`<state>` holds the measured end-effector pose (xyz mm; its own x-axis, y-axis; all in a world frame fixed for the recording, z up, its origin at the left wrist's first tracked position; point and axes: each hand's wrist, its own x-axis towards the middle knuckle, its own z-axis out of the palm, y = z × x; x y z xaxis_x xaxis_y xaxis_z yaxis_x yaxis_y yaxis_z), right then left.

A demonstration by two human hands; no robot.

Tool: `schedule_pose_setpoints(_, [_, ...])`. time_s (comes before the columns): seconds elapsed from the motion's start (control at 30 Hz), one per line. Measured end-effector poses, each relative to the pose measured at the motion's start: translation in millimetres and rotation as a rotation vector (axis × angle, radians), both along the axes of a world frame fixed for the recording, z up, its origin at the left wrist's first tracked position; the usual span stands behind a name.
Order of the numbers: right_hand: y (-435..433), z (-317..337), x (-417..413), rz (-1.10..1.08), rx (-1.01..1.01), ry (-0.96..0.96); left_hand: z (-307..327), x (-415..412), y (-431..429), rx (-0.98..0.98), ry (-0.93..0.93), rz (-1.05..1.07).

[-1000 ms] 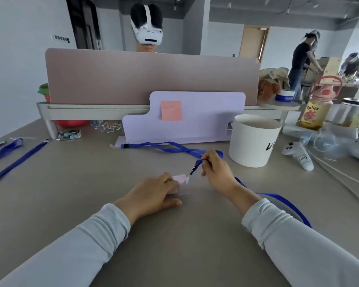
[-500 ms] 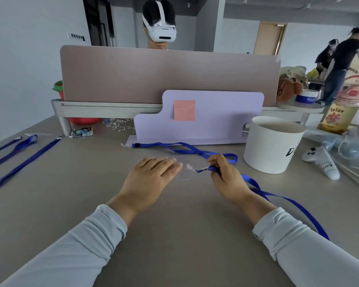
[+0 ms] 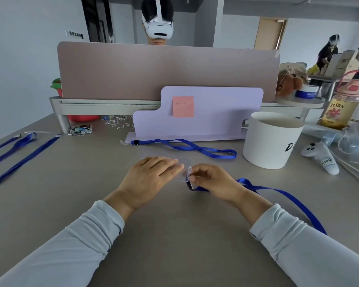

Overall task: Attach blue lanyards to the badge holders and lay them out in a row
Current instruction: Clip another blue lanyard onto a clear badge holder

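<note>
My left hand [image 3: 151,179] lies flat, palm down, pressing a clear badge holder [image 3: 181,176] to the grey table. My right hand [image 3: 212,182] pinches the clear strap and black clip [image 3: 189,184] of a blue lanyard [image 3: 286,195] at the holder's right edge. That lanyard trails right, under my right sleeve. A second blue lanyard [image 3: 187,147] with a clear holder lies loose beyond my hands. Two more blue lanyards [image 3: 23,160] with holders lie stretched out at the far left.
A white paper bucket [image 3: 273,139] stands at the right, with a white controller [image 3: 321,157] and cables beyond it. A lilac board [image 3: 197,117] with a pink note leans on the desk divider [image 3: 166,71]. A person in a headset sits opposite.
My left hand opened and flattened onto the holder. My right hand brought the lanyard clip down to the holder's edge and now pinches it there. The camera shifted left.
</note>
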<state>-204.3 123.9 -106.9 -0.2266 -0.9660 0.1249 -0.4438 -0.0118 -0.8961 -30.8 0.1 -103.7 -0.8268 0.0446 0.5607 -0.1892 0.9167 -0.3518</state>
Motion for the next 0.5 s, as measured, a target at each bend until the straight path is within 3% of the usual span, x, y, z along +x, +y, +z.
schedule_pose_setpoints(0.2, [-0.3,1.8,0.1,0.044,0.05,-0.179,-3.8,-0.2,-0.9,0.037,0.01,-0.008])
schedule_pose_setpoints(0.5, [2.2,4.1,-2.4,0.067,0.115,-0.149,-7.8,-0.5,-3.5,0.066,0.042,-0.027])
